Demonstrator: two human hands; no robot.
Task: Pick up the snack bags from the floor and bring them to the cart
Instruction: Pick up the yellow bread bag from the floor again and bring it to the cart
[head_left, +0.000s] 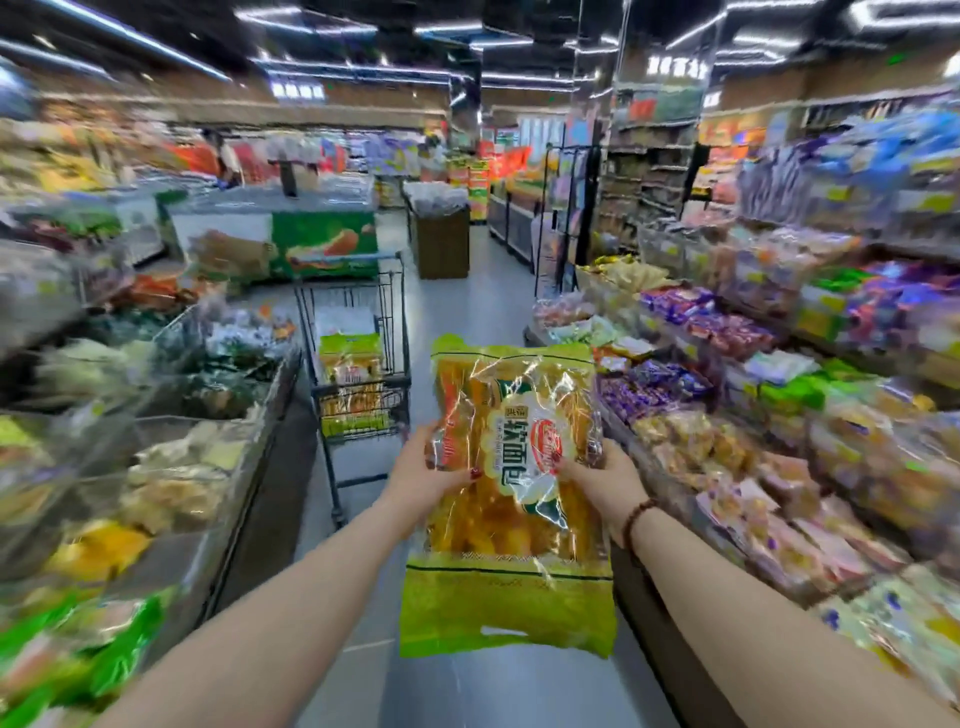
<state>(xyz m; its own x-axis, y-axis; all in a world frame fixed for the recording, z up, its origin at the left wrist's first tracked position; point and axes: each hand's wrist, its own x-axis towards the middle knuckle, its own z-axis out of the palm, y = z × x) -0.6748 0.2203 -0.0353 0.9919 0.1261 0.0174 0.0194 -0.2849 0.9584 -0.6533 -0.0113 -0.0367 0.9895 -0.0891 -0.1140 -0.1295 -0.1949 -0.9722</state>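
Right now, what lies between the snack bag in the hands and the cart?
Only bare grey floor, in the head view. The snack bag, held by the left hand and right hand, is short of the cart, nothing between.

Nearer than the cart (358, 332), the snack bag (511, 467) covers most fingers of both hands: the left hand (423, 470) and right hand (605, 480) show mainly thumbs and backs. The bag and the left hand hide the cart's lower right corner. Inside the cart, the packs (350, 358) are smeared and their print is unreadable. Left and right of the cart, the shelf goods (779, 364) blur into colour patches. Far beyond the cart, to its left, a person (226, 158) is too small to make out. The bottom edge cuts off both forearms.
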